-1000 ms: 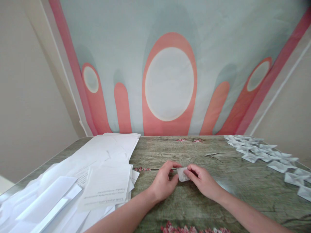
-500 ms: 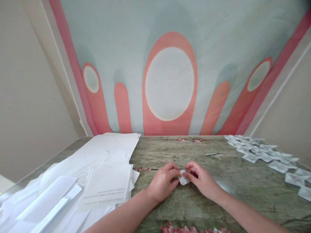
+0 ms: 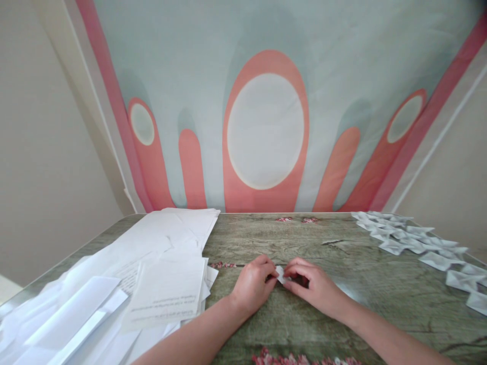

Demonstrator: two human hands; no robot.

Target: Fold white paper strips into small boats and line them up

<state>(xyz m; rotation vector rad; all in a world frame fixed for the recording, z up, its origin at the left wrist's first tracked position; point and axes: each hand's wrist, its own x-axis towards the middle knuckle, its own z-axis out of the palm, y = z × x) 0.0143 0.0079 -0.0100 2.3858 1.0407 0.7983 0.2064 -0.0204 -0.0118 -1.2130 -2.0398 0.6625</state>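
Between my two hands, just above the wood-patterned table (image 3: 262, 235), is a small piece of folded white paper (image 3: 280, 274). My left hand (image 3: 255, 281) pinches its left side between thumb and fingertips. From the right, my right hand (image 3: 310, 283) grips the other side with thumb and curled fingers. Most of the paper is covered by fingertips, so its exact folds cannot be made out.
Stacked white sheets (image 3: 167, 289), some printed, spread over the table's left side, with folded strips (image 3: 76, 312) on top. Several folded paper pieces (image 3: 422, 243) lie in overlapping rows at the right. A wall with a coral-patterned covering (image 3: 266, 200) rises behind the table.
The paper has shifted slightly left and shows less between the fingers. My right hand has moved a little left, closer to my left hand, its fingers now curled more over the paper.
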